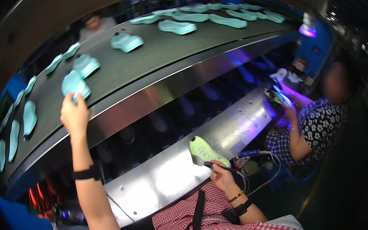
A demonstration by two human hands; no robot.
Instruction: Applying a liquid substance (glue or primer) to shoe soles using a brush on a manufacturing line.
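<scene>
My left hand [75, 114] reaches up to the belt, its fingers closed on the near end of a mint-green shoe sole [74, 83]. Another mint sole [86, 65] lies right behind that one, touching or overlapping it. Lower down, my right hand [222, 176] grips a brush [202, 161] with a dark handle. The brush head is against or just beside a yellow-green shoe upper [205, 150], which stands on the metal ledge near my lap. Whether the right fingers also touch the upper is hard to tell.
A dark conveyor belt [108, 85] carries several mint soles, with a metal rail along its near side. Below runs a shiny metal ledge [155, 182]. Cables and a small container [251, 167] sit right of the upper. A co-worker [316, 122] sits at right; another person [96, 26] is behind the belt.
</scene>
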